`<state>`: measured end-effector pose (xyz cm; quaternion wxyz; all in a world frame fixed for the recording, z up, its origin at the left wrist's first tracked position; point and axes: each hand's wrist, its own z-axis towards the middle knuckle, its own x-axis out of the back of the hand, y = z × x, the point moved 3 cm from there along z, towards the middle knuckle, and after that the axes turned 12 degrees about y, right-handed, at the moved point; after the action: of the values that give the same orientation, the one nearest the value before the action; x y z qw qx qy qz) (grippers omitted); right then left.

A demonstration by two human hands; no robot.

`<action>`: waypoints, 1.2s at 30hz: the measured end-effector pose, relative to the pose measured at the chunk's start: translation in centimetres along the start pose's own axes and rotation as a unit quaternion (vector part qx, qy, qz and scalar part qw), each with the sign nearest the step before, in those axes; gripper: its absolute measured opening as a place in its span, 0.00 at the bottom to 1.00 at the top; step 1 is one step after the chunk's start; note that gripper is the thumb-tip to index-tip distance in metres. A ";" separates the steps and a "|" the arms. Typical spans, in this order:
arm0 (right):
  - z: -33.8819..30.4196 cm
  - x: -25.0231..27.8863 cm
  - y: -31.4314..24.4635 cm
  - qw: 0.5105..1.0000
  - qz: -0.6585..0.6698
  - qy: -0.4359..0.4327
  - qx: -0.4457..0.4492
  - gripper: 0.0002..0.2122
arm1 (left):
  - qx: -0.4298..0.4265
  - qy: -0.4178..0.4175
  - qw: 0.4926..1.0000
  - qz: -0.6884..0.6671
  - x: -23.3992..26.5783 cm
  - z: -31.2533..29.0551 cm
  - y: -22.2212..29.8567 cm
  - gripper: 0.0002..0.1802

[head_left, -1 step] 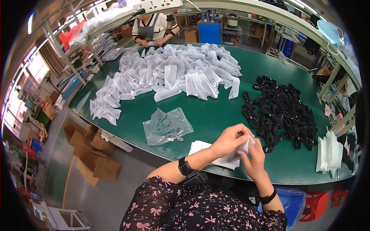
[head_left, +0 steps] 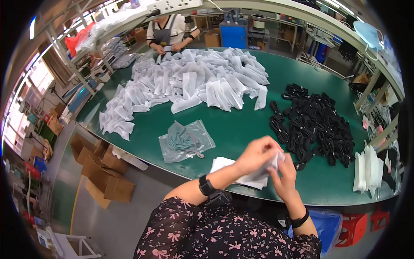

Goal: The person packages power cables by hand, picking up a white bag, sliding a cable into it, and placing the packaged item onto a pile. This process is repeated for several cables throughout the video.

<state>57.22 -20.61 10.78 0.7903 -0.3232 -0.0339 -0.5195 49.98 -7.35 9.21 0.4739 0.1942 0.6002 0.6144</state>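
Note:
Near the front edge of the green table, both my hands hold a small white translucent pouch (head_left: 263,172) between them. My left hand (head_left: 258,156) is closed on its upper part, thumb and fingers pinching. My right hand (head_left: 284,176) grips its right side, fingers curled round it. What the pouch contains, if anything, is hidden. Under my hands lies a stack of flat white sheets or pouches (head_left: 221,164). To the right is a heap of black bundled cables (head_left: 319,125). A clear plastic bag (head_left: 172,153) with a grey-green coiled cord (head_left: 179,137) lies to the left.
A large pile of filled white pouches (head_left: 189,82) covers the far side of the green table (head_left: 241,127). Behind it a co-worker (head_left: 168,32) handles a small item. More white pouches (head_left: 368,170) stand at the right edge. Cardboard boxes (head_left: 105,172) sit on the floor at left.
My hands stay almost in place on the pouch, with only a slight shift of the fingers. The co-worker's hands across the table have moved a little.

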 end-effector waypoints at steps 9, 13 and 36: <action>-1.9 2.4 6.8 0.932 -0.287 -0.115 -0.191 0.13 | -0.305 0.301 0.819 0.383 11.1 4.9 6.5 0.12; -4.5 3.2 8.2 0.902 -0.330 -0.170 -0.219 0.14 | -0.138 0.046 0.879 0.453 6.3 -0.5 2.5 0.13; -7.5 3.2 2.3 0.980 -0.049 -0.021 -0.193 0.14 | -0.199 -0.026 0.825 0.528 1.4 -5.8 -3.6 0.05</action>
<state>58.50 -26.67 4.95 0.6857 -0.4783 0.0346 -0.5476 45.91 -10.03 4.26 0.1205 0.3988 0.2583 0.8716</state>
